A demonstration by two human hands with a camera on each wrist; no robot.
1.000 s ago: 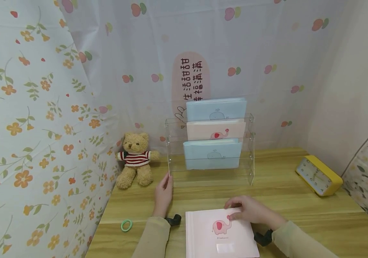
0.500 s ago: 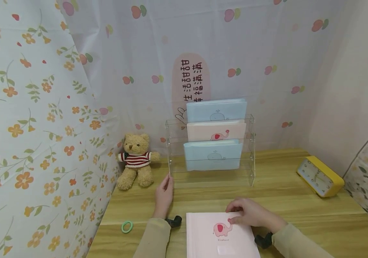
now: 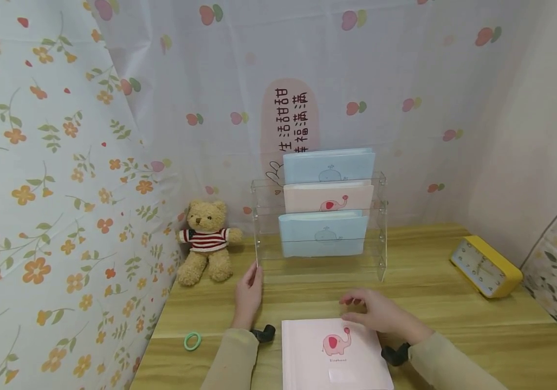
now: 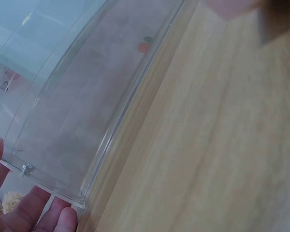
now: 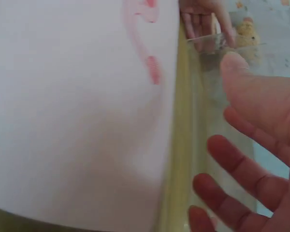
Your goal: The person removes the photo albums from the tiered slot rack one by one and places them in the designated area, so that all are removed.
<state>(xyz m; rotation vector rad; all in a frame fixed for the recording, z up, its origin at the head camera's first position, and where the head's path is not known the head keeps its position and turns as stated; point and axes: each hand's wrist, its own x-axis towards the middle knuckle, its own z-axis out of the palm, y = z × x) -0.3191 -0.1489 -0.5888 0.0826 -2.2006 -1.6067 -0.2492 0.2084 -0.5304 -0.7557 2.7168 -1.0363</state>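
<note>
Hands at a wooden surface (image 3: 434,292): left hand (image 3: 248,295) steadies the clear acrylic tiered rack (image 3: 319,227), already holding three albums, while right hand (image 3: 381,314), fingers relaxed and released, hovers over the flat pink elephant-print album (image 3: 334,355), not yet shelved.

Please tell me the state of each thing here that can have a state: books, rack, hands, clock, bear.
Pink book: closed, flat on table.
Rack: upright, holds three books.
Left hand: touches rack corner.
Right hand: open, at the pink book's far edge.
Clock: tilted back.
Bear: sitting.
</note>
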